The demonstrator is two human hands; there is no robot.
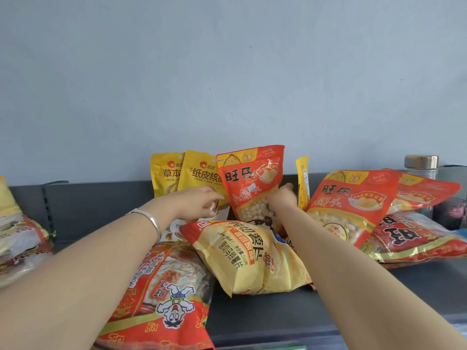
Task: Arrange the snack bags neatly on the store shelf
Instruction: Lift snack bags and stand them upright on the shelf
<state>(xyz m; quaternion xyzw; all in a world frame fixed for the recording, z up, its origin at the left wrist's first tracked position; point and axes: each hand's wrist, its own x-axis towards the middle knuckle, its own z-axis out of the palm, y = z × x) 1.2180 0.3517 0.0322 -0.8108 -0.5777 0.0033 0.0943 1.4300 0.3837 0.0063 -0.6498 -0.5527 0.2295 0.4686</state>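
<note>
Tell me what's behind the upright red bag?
A yellow bag stands behind the upright red bag, its right edge covered; then the wall. Anything else behind is hidden.

soft even light, smeared detail

bright, diffuse light fills the scene; the pale wall [227, 72] carries no hard shadow. only weak shade sits on the dark shelf [265, 311]. sheen glints on the clear-wrapped bag [417, 236] at the right. edges bow from the wide lens; print looks soft.
</note>
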